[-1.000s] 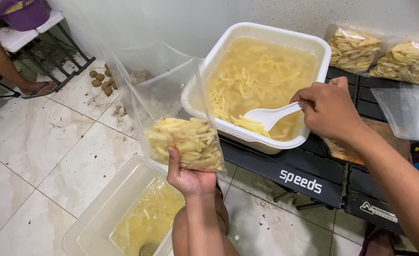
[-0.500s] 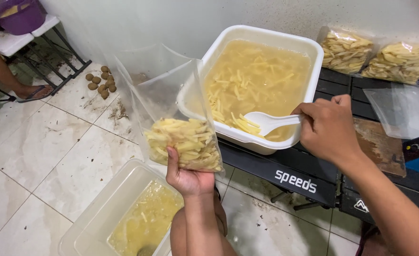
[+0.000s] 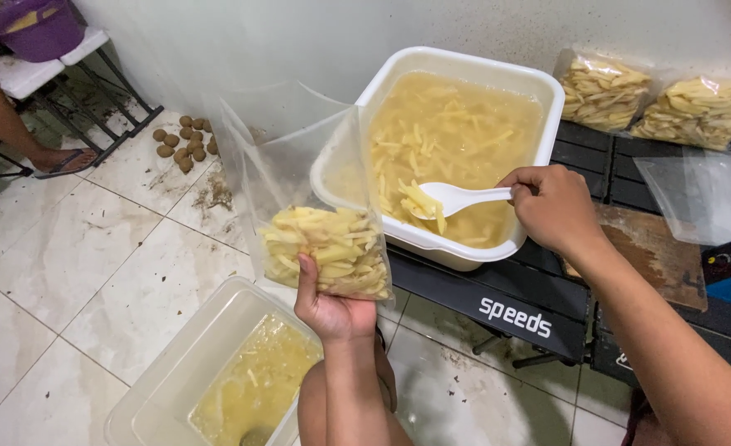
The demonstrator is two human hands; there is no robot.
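The left hand point(image 3: 330, 301) is closed under the bottom of a clear plastic bag point(image 3: 320, 215), cupping it from below, thumb up against the front; the bag stands open at the top and its lower part is packed with pale yellow potato strips point(image 3: 326, 263). The right hand point(image 3: 554, 206), over at three o'clock from the bag, is closed around the handle of a white plastic spoon point(image 3: 452, 198); the spoon's bowl carries a few strips and hangs just above the liquid in a white rectangular tub point(image 3: 464, 248); the tub is full of cloudy yellowish water and more strips, and it touches the bag's right edge. The tub rests on a black slatted surface point(image 3: 506, 301); at one o'clock on that surface, against the wall, lie two sealed bags of strips point(image 3: 654, 95); at three o'clock lies an empty clear bag point(image 3: 700, 194). Down at seven o'clock on the tiled floor point(image 3: 76, 264) sits a clear plastic container point(image 3: 175, 380) with yellowish water in it; at eleven o'clock a small heap of brown potatoes point(image 3: 182, 142) lies by the wall; farther that way a purple tub point(image 3: 35, 25) sits on a white folding stand, and another person's foot point(image 3: 59, 157) in a sandal rests on the floor.
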